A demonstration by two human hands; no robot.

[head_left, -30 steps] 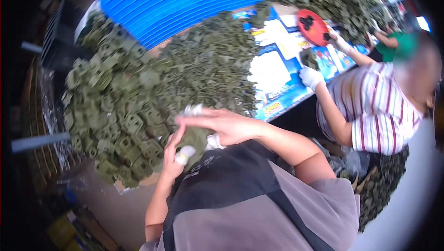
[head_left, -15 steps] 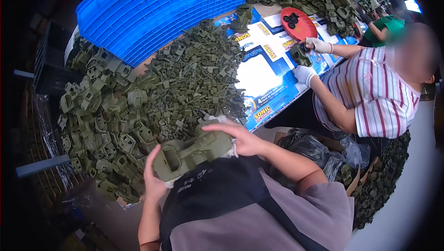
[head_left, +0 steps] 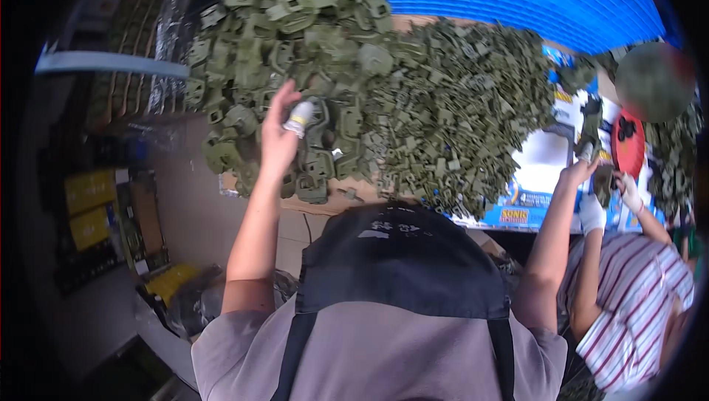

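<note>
Against the near-left edge of the big heap of olive-green plastic parts [head_left: 384,98], the person's left hand [head_left: 279,135] is raised with its fingers curled among the larger buckle-like pieces [head_left: 317,153], a taped fingertip touching them; whether it grips one I cannot tell. These pieces lie directly beyond that hand, deeper into the heap. Off the heap's right side, the right hand [head_left: 580,172] pinches a small green part [head_left: 589,131], well apart from the left.

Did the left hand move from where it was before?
Yes. The left hand went from close to the apron up and out onto the pile of green parts.
</note>
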